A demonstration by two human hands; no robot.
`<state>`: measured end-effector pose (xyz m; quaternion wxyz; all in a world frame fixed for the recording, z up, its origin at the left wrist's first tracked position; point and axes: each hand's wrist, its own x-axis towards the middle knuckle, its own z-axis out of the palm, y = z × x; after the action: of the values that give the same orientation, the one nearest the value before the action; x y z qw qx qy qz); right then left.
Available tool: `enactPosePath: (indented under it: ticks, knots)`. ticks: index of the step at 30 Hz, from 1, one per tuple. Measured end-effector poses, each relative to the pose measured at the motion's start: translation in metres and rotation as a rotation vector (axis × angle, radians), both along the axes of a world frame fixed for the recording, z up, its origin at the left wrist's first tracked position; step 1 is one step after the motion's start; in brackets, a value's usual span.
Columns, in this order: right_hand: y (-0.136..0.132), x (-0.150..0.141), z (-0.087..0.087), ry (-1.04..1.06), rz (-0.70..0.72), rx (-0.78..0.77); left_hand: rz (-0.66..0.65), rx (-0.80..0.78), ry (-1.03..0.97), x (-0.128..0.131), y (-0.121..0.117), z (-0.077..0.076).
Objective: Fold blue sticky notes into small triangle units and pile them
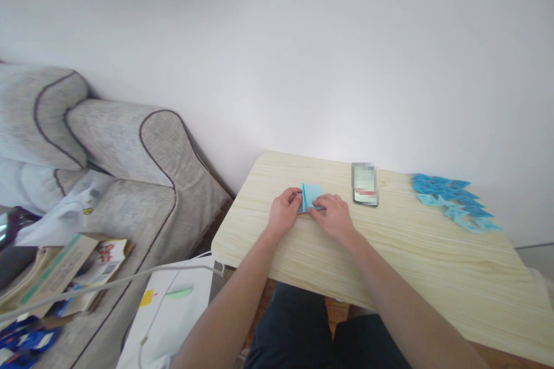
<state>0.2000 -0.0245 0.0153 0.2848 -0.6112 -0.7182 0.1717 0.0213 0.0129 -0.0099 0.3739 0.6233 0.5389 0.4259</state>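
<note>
Currently, no lettering resolves to legible text: the phone point(365, 184) shows a pixelated pale screen crossed by a red band, the flattened cardboard packaging point(108, 259) on the sofa point(113, 132) carries red characters and a barcode too small to read, and the plastic bag point(56, 225) bears a yellow mark, also unreadable. A yellow label point(148, 298) and a green patch point(179, 293) are fixed to the white unit point(182, 314) beside the table; any print on them cannot be made out. The work surface is a table point(415, 277) with pale wood grain and rounded corners, set against a plain white wall point(303, 57). The light blue paper point(312, 195) lies on its left part, with a raised fold. The left hand point(284, 209) meets the paper's left side with curled fingers; the right hand point(335, 216) touches its right side and near edge, thumb and index finger apart. Whether either hand pinches the paper or only presses it cannot be told. The phone lies right of the hands; folded blue paper pieces point(454, 202) overlap in rows near the table's far right edge. A pale cable point(130, 278) crosses in front of the grey sofa.
</note>
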Motion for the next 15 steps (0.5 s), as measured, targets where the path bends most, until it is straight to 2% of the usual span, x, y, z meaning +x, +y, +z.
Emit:
enactPosePath:
  ticks: [5,9,15]
  knots:
    - [-0.001,0.001,-0.002,0.064,-0.014,-0.003,0.104,0.068,0.101,-0.003,-0.004,0.006]
    - [-0.002,0.007,-0.001,0.153,-0.03,-0.016,0.135,0.129,0.209,-0.001,-0.008,0.012]
    - [-0.012,0.034,0.008,0.32,-0.088,-0.027,0.153,0.193,0.38,0.005,-0.014,0.017]
